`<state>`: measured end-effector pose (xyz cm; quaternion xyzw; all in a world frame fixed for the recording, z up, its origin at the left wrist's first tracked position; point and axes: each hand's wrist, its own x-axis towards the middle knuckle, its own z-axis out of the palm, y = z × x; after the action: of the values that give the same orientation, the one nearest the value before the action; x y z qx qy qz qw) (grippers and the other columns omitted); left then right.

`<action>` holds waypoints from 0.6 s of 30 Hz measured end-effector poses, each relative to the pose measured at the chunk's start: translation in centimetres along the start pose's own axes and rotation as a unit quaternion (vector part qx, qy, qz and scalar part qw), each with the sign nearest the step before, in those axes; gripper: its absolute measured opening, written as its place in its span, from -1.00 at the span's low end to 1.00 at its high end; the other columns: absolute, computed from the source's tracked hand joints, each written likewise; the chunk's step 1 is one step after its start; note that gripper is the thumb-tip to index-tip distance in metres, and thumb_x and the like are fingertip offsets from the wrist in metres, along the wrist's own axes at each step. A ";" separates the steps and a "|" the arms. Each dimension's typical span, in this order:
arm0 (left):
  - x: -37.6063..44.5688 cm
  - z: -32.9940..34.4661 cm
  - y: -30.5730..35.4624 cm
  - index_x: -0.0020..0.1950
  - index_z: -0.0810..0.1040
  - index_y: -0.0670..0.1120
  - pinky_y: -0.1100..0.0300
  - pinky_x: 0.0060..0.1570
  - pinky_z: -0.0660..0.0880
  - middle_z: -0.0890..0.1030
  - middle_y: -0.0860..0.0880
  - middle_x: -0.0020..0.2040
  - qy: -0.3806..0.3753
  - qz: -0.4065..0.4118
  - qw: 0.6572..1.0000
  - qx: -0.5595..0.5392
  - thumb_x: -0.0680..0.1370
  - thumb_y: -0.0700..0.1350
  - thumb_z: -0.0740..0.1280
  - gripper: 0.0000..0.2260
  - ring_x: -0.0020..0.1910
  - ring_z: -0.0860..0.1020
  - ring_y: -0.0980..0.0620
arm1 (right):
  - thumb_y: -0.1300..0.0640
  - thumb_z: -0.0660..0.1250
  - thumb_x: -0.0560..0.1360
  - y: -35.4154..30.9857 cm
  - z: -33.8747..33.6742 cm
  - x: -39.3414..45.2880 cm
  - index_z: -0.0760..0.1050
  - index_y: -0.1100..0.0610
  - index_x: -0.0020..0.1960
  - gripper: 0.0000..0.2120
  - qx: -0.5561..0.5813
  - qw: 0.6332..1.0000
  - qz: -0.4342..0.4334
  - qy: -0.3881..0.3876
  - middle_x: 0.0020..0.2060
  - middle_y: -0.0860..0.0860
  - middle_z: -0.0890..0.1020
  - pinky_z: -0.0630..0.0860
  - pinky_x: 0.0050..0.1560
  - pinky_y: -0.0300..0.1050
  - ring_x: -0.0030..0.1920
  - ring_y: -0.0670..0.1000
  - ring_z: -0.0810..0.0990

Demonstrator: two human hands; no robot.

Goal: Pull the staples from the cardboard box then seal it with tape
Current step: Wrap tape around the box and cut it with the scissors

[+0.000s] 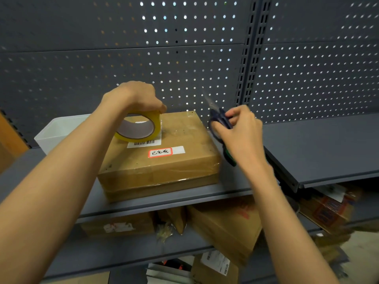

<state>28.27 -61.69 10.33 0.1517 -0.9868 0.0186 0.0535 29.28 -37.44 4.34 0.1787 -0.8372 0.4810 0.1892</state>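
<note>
A brown cardboard box (176,160) lies flat on the grey shelf (320,148), wrapped in clear tape, with a barcode label and a red-bordered sticker on top. My left hand (135,97) grips a yellow tape roll (139,128) from above, holding it tilted on the box's back left part. My right hand (240,130), just right of the box, holds dark blue scissors (220,119) with the blurred blades pointing up. A green-and-black tool (229,156) lies partly hidden under that hand.
A white plastic bin (55,132) stands behind the box at the left. A grey pegboard wall (184,48) backs the shelf. Lower shelves hold several cardboard boxes (227,224) and packets. A steel upright (248,58) divides the shelf bays.
</note>
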 end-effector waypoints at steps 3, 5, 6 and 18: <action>-0.5 0.0 0.0 -0.29 0.47 -0.07 0.21 -0.44 0.31 0.51 -0.06 -0.33 0.008 0.004 1.000 0.008 0.47 0.22 0.26 -0.64 -0.37 0.46 -0.01 | 0.09 0.40 0.45 3.3 -1.6 0.0 0.43 0.18 0.08 -0.71 -0.037 0.997 0.058 -0.018 -0.15 0.04 0.59 0.48 0.01 0.01 -0.01 0.10 0.56; -0.8 0.0 0.1 -0.22 0.51 -0.12 0.20 -0.43 0.31 0.51 -0.06 -0.34 0.017 0.003 1.000 0.017 0.47 0.22 0.25 -0.61 -0.38 0.45 -0.01 | 0.12 0.39 0.47 5.5 -2.1 -0.5 0.43 0.20 0.12 -0.71 -0.069 0.993 0.089 -0.031 -0.05 0.12 0.60 0.49 0.07 0.09 0.02 0.14 0.55; -0.9 0.0 0.3 -0.21 0.53 -0.13 0.19 -0.44 0.30 0.51 -0.06 -0.34 0.023 0.002 1.000 0.021 0.47 0.21 0.26 -0.61 -0.38 0.44 0.00 | 0.14 0.39 0.47 6.4 -2.2 -0.9 0.43 0.21 0.13 -0.71 -0.088 0.990 0.099 -0.040 -0.02 0.15 0.60 0.49 0.07 0.10 0.03 0.15 0.55; -2.8 -0.4 1.1 -0.11 0.49 -0.15 0.09 -0.25 0.39 0.49 -0.07 -0.27 0.036 -0.005 0.998 0.042 0.50 0.21 0.24 -0.60 -0.31 0.44 -0.06 | 0.19 0.38 0.47 10.1 -1.2 -4.0 0.42 0.26 0.19 -0.66 -0.182 0.973 0.121 -0.079 0.10 0.21 0.56 0.47 0.07 0.03 0.13 0.20 0.51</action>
<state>30.63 -59.79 10.44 0.1581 -0.9818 0.0655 0.0826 28.04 -31.13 -4.45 0.0758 -0.9382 0.3247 0.0924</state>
